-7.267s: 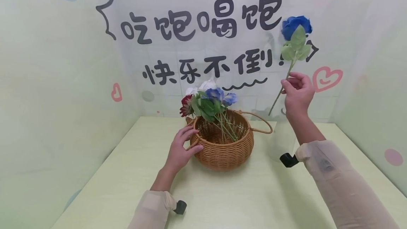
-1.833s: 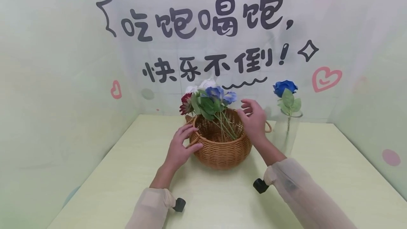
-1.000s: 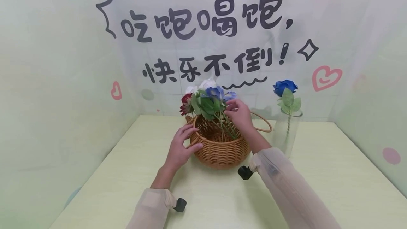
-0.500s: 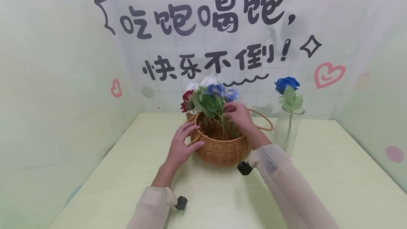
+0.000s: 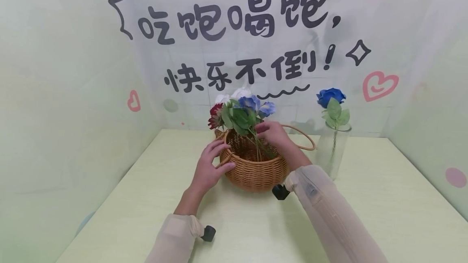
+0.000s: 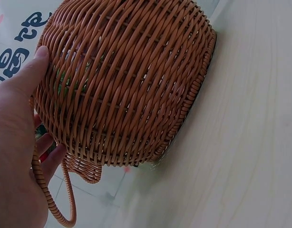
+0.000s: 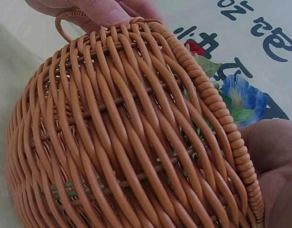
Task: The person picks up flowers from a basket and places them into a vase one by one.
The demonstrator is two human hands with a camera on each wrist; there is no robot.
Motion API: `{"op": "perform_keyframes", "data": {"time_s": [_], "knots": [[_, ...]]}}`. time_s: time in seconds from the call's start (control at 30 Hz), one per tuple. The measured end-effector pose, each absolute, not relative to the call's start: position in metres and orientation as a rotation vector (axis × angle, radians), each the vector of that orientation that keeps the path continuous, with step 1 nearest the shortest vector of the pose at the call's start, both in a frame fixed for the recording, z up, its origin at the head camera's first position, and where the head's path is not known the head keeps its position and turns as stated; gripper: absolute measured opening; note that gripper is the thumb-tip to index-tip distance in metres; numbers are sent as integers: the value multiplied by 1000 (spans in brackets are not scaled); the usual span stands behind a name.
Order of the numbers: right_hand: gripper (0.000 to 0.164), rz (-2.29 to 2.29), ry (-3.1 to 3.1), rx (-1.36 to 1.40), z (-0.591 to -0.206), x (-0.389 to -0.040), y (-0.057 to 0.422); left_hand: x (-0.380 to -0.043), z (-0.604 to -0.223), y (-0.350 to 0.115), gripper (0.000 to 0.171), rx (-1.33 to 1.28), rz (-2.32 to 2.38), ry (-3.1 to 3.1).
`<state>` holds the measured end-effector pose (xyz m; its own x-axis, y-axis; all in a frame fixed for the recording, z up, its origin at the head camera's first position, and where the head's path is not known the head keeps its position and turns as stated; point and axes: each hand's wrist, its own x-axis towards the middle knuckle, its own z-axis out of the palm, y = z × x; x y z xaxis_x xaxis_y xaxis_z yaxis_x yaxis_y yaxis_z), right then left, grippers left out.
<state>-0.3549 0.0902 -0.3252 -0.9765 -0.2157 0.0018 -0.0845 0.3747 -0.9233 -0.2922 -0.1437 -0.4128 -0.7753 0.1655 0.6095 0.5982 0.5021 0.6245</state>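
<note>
my right grip (image 5: 273, 134) looks pinched on one of the flower stems (image 5: 257, 152) inside the wicker basket (image 5: 256, 175); my left hand (image 5: 209, 168), fingers spread, rests against its nine o'clock side. blue flowers (image 5: 249, 104) rise at twelve, the glass vase (image 5: 339, 161) stands at three. i'd ease the stem up slowly, avoiding tangles.

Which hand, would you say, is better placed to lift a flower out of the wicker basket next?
Probably the right hand: it is at the flower stems, on the side nearer the clear vase with the blue rose. The left hand holds the wicker basket.
</note>
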Motion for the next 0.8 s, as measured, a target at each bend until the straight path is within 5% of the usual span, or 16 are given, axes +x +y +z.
{"op": "perform_keyframes", "data": {"time_s": [0.8], "knots": [[28,-1920,2480,-259,-326,-353,92,-294,-413,-144,50,-623,-1215,-2275]]}}
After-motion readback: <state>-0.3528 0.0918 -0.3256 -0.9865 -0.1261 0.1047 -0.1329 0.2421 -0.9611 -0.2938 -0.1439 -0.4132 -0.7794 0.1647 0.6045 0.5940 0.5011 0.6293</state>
